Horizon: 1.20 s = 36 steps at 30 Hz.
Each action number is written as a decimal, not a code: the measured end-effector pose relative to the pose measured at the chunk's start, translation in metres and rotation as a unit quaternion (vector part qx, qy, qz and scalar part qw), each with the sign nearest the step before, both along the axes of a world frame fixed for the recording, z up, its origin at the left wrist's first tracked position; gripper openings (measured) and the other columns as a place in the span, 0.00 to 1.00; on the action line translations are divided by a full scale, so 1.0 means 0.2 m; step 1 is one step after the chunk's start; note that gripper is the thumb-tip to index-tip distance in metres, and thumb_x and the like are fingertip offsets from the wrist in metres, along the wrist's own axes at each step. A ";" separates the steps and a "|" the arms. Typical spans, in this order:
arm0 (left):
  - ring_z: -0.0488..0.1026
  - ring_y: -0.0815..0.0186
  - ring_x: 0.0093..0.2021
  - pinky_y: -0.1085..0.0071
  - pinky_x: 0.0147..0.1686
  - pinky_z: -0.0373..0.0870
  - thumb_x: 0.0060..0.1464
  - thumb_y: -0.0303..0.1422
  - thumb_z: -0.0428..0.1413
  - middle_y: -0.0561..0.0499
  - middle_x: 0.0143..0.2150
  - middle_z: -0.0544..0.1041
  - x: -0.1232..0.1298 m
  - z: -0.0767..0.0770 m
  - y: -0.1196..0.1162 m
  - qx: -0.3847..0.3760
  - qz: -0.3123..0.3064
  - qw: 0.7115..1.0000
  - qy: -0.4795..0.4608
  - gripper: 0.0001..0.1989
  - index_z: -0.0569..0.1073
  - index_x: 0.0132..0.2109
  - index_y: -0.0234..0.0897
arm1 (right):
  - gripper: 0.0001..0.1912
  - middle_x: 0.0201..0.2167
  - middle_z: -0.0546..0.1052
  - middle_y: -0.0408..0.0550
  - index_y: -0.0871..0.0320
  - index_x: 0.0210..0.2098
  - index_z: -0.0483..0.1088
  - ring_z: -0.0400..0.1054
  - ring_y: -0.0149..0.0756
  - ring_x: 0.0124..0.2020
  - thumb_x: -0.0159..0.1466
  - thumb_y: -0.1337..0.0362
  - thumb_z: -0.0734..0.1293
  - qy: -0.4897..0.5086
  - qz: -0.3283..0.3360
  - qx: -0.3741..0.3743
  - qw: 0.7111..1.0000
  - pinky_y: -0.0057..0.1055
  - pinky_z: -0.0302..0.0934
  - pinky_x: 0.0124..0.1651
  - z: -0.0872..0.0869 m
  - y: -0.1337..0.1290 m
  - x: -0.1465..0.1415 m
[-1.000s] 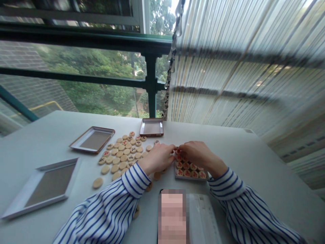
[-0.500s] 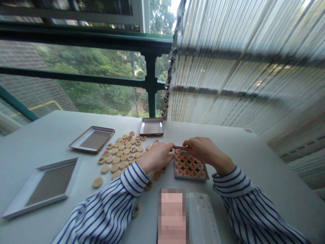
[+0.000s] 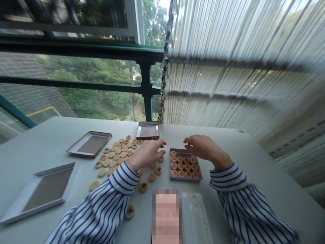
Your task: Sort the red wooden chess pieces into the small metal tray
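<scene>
A small shallow box [image 3: 183, 154] holds Chinese chess pieces with red characters, set in rows; its far row has one red piece [image 3: 173, 153] at the left corner. My left hand [image 3: 148, 153] hovers left of the box, above the loose pieces, its thumb and fingers apart and nothing visible in them. Over the box's far right corner is my right hand [image 3: 204, 148], its fingers bent and slightly apart, with nothing visible between them. Loose wooden pieces [image 3: 116, 157], many face down and some with red or black characters, lie left of the box, partly hidden by my left hand and sleeve.
Two shallow trays, a brown-rimmed one [image 3: 71, 150] and a smaller one [image 3: 148, 138], stand at the back. A larger white-rimmed tray [image 3: 38, 211] lies at left. A phone with a blurred screen [image 3: 167, 217] and a pale translucent case [image 3: 196, 217] are at the front.
Both hands have come off the box's far edge. My left hand has moved left, and my right hand has lifted slightly clear. The view has shifted a little.
</scene>
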State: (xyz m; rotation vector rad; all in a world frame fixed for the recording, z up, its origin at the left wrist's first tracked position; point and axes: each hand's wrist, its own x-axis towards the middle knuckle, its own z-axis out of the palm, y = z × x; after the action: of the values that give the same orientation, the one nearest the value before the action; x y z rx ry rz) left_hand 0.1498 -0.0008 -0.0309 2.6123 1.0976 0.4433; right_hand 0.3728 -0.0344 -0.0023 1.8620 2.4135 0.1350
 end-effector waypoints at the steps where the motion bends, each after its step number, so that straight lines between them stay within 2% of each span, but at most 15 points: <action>1: 0.72 0.62 0.41 0.68 0.41 0.66 0.53 0.36 0.49 0.47 0.42 0.76 -0.01 0.00 0.01 0.002 0.003 1.000 -0.004 0.17 0.68 0.49 0.37 | 0.15 0.38 0.76 0.50 0.54 0.42 0.71 0.69 0.40 0.39 0.61 0.60 0.57 0.002 0.001 0.004 1.000 0.32 0.58 0.36 0.00 0.00 0.00; 7: 0.72 0.63 0.40 0.68 0.39 0.67 0.52 0.36 0.49 0.47 0.41 0.76 -0.06 0.03 0.03 0.007 0.021 0.999 -0.042 0.16 0.69 0.48 0.37 | 0.13 0.37 0.76 0.49 0.54 0.40 0.71 0.69 0.39 0.37 0.61 0.62 0.57 0.022 0.012 0.050 0.998 0.31 0.56 0.34 0.03 -0.02 0.00; 13: 0.73 0.64 0.39 0.69 0.40 0.68 0.52 0.37 0.50 0.49 0.39 0.76 -0.11 0.10 0.01 0.019 0.045 0.994 -0.095 0.14 0.71 0.44 0.38 | 0.13 0.33 0.76 0.48 0.56 0.33 0.71 0.69 0.37 0.34 0.62 0.64 0.55 0.047 0.031 0.134 0.989 0.30 0.53 0.32 0.07 -0.04 -0.03; 18: 0.73 0.64 0.36 0.70 0.36 0.68 0.52 0.39 0.50 0.49 0.36 0.77 -0.20 0.12 -0.04 0.066 0.108 0.984 -0.126 0.13 0.73 0.40 0.37 | 0.14 0.31 0.76 0.47 0.57 0.32 0.70 0.68 0.35 0.31 0.63 0.65 0.54 0.064 0.027 0.174 0.982 0.29 0.51 0.31 0.08 -0.05 -0.06; 21: 0.73 0.65 0.33 0.72 0.34 0.68 0.53 0.39 0.49 0.50 0.33 0.77 -0.29 0.10 -0.06 0.090 0.163 0.971 -0.149 0.13 0.73 0.37 0.37 | 0.13 0.31 0.76 0.47 0.57 0.32 0.70 0.68 0.34 0.32 0.63 0.65 0.54 0.083 0.024 0.192 0.978 0.29 0.52 0.32 0.09 -0.05 -0.06; 28: 0.72 0.66 0.34 0.73 0.35 0.67 0.52 0.39 0.51 0.51 0.33 0.76 -0.49 0.00 -0.12 0.123 0.258 0.938 -0.197 0.12 0.73 0.36 0.37 | 0.13 0.31 0.76 0.47 0.56 0.36 0.70 0.68 0.33 0.32 0.63 0.63 0.54 0.156 0.023 0.217 0.963 0.27 0.54 0.33 0.08 -0.06 -0.11; 33: 0.72 0.66 0.32 0.73 0.35 0.68 0.52 0.39 0.51 0.51 0.32 0.76 -0.56 -0.09 -0.14 0.149 0.306 0.910 -0.238 0.11 0.72 0.36 0.36 | 0.13 0.30 0.75 0.46 0.56 0.39 0.70 0.68 0.31 0.31 0.63 0.63 0.55 0.224 0.038 0.211 0.951 0.26 0.56 0.34 0.06 -0.05 -0.14; 36: 0.72 0.66 0.31 0.72 0.35 0.68 0.52 0.38 0.51 0.51 0.31 0.75 -0.57 -0.14 -0.15 0.165 0.309 0.906 -0.239 0.11 0.72 0.35 0.36 | 0.13 0.30 0.75 0.46 0.56 0.41 0.69 0.68 0.31 0.30 0.63 0.63 0.56 0.258 0.042 0.208 0.942 0.26 0.57 0.35 0.04 -0.05 -0.16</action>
State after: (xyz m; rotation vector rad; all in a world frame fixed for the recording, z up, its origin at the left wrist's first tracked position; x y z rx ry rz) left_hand 0.0350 -0.0307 -0.0588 2.1298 1.7536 1.4257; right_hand 0.3417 -0.0448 0.0064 2.1904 3.0138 0.1972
